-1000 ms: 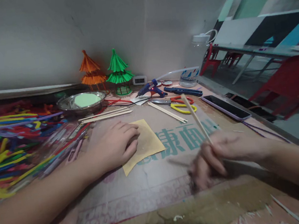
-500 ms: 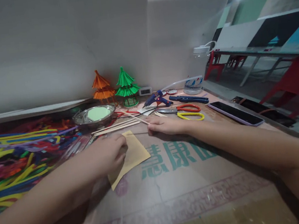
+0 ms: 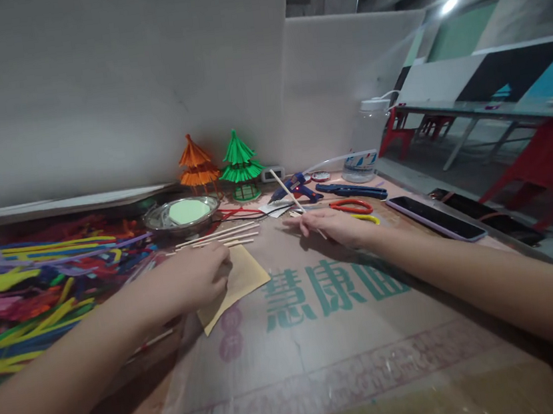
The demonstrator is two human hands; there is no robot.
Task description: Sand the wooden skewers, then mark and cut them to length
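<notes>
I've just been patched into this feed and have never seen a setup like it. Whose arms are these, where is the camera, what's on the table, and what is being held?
There is no machine here. Both arms belong to one person, and the only camera sits on their head, looking forward and down. The left hand rests on a tan paper sheet. The right hand pinches a thin wooden stick, tilted upward. Everything lies on flattened cardboard: loose sticks, a metal dish, an orange paper pagoda, a green paper pagoda, a blue glue gun, scissors, a phone and, at the left, colourful pipe cleaners.
</notes>
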